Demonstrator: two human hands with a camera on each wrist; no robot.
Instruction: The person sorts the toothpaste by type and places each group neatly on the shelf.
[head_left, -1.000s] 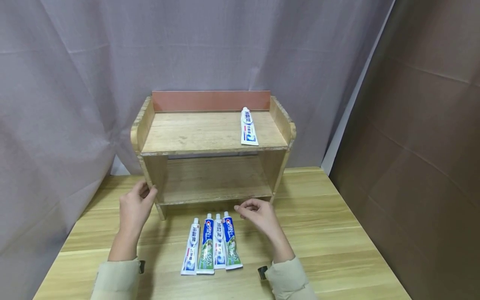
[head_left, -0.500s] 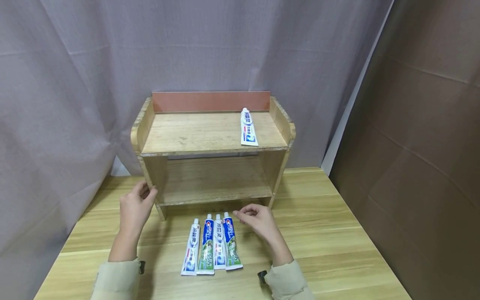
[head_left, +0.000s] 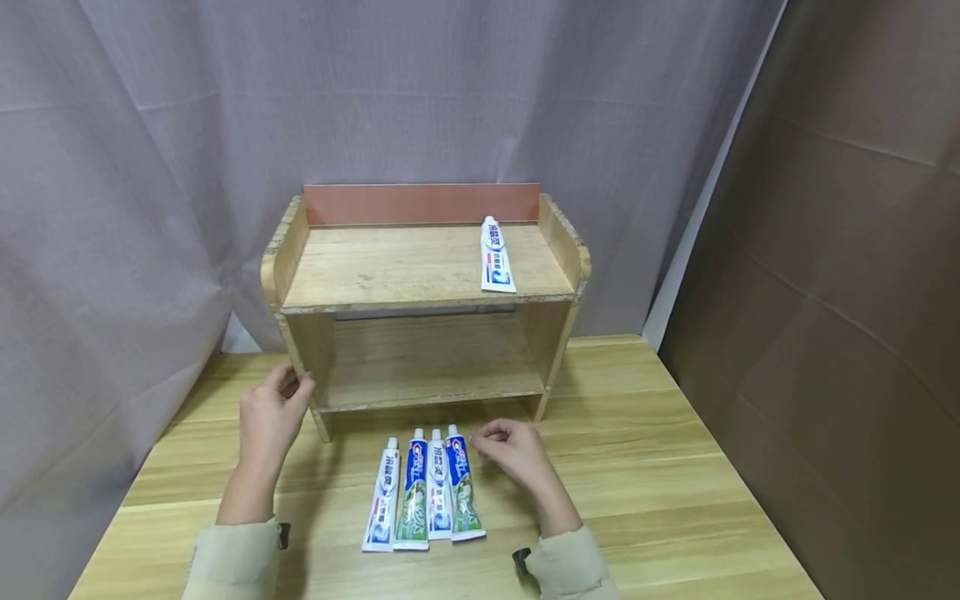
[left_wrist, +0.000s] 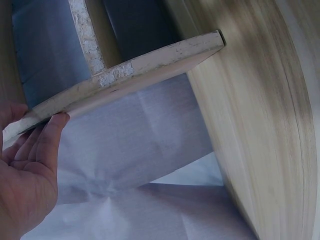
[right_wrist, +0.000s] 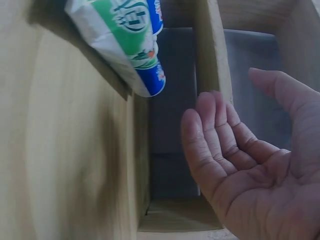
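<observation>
My left hand (head_left: 272,417) grips the left side panel of a small wooden shelf (head_left: 405,267). In the left wrist view its thumb and fingers lie on either side of that panel (left_wrist: 150,60). The right hand (head_left: 517,454), fingers loosely bent and holding nothing, hovers just right of a row of toothpaste tubes on the table. Nearest it is a blue-and-green toothpaste tube (head_left: 465,496), seen upside down in the right wrist view. Left of that lie a white tube (head_left: 439,496), another blue-and-green tube (head_left: 414,500) and another white tube (head_left: 382,500), caps toward the shelf.
One more white toothpaste tube (head_left: 497,260) lies on the top shelf board, toward its right side. A reddish back strip (head_left: 420,203) edges the top board. Grey curtain (head_left: 420,92) hangs behind, and a brown cloth (head_left: 825,275) flanks the wooden table (head_left: 660,500) at right.
My right hand has lowered slightly toward the front of the table, beside the rightmost tube. The left hand and all the tubes have stayed in place.
</observation>
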